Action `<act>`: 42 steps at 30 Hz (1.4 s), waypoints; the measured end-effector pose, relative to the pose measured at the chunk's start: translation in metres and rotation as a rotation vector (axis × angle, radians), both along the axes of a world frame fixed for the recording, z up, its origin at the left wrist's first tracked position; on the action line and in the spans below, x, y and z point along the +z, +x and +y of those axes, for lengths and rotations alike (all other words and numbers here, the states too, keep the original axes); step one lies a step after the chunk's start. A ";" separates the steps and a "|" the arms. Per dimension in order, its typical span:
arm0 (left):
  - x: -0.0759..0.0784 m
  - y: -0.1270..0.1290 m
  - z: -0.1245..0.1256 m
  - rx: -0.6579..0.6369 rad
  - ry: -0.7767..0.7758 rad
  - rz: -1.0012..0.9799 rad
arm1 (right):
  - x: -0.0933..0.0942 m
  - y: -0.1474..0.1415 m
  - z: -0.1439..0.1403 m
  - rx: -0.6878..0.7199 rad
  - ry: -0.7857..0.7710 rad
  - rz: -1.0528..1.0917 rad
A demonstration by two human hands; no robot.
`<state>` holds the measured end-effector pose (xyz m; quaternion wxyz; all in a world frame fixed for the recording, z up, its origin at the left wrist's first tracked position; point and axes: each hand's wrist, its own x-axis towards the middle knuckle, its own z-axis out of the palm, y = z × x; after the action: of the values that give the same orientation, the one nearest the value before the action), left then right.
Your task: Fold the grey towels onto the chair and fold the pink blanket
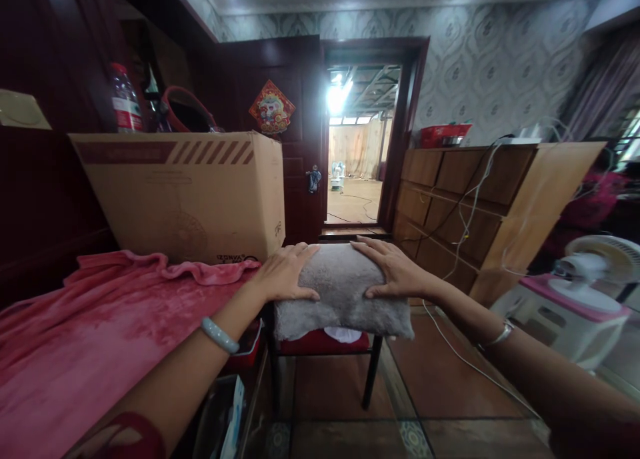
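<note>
Pink blanket (100,339) fills the near left, draped over a raised surface and running back to the foot of a large cardboard box (185,192); it lies just left of the chair, which serves as the landmark for everything else. Right of the chair and farther back stands a wooden chest of drawers (450,205) with white cables hanging down its front. Nearer on that same side sits a white fan (595,272) on a low stand. Behind the chair a dark door frame opens onto a bright room.

On the chair itself lies a grey fluffy cushion (343,292), resting on the chair's red seat (320,342) with a scrap of white showing between the two. The cushion overhangs the seat's front edge and its right corner.

Both hands lie on top of the cushion. The left hand (283,272), with a pale green bangle (220,334) on its wrist, is laid flat on the cushion's left shoulder, fingers spread wide and pointing toward the middle, thumb tucked at the front edge. The right hand (393,269), a thin bracelet (495,335) on its wrist, mirrors it on the right shoulder, fingers likewise spread and flat. Neither hand is closed around the cushion; both press down on it.

The step looks like settling or smoothing the cushion on the seat. A next move would probably call for even pressure from both palms, since the overhang could let it slide forward.
</note>
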<state>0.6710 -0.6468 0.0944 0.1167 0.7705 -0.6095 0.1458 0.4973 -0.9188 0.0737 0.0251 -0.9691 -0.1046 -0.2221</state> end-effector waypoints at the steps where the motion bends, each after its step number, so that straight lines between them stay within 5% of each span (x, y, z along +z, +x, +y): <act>1: 0.001 0.004 0.004 -0.025 0.021 0.007 | -0.002 -0.003 -0.003 -0.010 -0.001 0.005; 8: -0.001 0.020 0.031 0.042 0.091 0.115 | -0.008 -0.018 -0.015 0.052 0.047 0.028; 28: -0.011 0.016 0.034 0.059 -0.001 0.188 | -0.008 -0.011 -0.026 0.054 0.110 0.088; 37: -0.010 -0.022 0.124 0.159 -0.004 0.213 | 0.016 -0.015 0.009 -0.080 -0.109 0.077; 42: -0.037 -0.036 0.206 0.345 -0.049 0.289 | 0.019 0.000 0.049 -0.061 -0.144 0.027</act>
<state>0.6353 -0.4404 0.0577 0.1950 0.8732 -0.4417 0.0664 0.4971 -0.8699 0.0925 -0.0503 -0.9740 -0.0902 -0.2015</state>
